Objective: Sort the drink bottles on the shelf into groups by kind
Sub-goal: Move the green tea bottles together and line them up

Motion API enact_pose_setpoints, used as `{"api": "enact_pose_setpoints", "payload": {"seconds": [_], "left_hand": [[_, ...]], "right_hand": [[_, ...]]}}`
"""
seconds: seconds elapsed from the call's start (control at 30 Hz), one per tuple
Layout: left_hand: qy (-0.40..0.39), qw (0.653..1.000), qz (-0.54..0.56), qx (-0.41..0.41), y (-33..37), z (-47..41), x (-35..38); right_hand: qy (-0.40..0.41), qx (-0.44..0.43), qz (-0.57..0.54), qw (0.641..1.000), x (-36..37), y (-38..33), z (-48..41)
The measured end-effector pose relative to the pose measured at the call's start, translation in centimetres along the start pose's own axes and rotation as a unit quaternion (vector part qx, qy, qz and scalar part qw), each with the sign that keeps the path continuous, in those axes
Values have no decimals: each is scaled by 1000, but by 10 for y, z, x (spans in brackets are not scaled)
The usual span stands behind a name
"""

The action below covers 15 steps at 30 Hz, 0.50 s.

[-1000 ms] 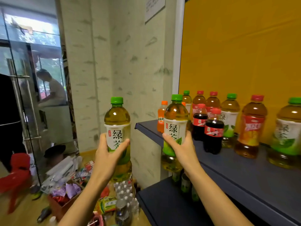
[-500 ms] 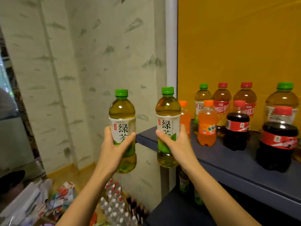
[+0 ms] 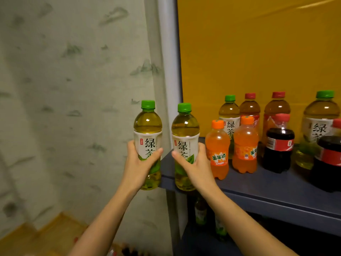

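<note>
Gripping upright green tea bottles, left hand one, right hand another, forearms raised.

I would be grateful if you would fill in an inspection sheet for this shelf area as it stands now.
Surface: dark blue shelf board, loaded with mixed bottles.
Job's things: left-held green tea bottle and right-held green tea bottle, clear plastic, green caps, upright by the shelf's left end; on the shelf, shelved green tea bottles, red-capped brown tea bottles, orange soda bottles, dark cola bottles, kinds intermixed.
Clutter: dim bottles on the lower shelf.
Grippers: left hand and right hand each grip one green tea bottle.
Cables: nothing seen.
Surroundings: grey patterned wall, yellow back panel, wooden floor.
</note>
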<state>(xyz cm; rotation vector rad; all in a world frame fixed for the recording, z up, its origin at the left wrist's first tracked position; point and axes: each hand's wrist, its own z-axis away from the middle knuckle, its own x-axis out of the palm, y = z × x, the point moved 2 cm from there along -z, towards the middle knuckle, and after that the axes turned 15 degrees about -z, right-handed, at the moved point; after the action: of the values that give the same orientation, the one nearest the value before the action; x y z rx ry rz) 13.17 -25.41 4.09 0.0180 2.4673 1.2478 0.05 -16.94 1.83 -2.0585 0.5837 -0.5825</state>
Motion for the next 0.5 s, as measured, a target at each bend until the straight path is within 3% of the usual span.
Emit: {"api": "enact_pose_setpoints", "payload": {"seconds": [0.5], "left_hand": [[-134,988,72,5,-45,-110,107]], "right_hand": [[106,-56,115,986,8,40,-41]]}}
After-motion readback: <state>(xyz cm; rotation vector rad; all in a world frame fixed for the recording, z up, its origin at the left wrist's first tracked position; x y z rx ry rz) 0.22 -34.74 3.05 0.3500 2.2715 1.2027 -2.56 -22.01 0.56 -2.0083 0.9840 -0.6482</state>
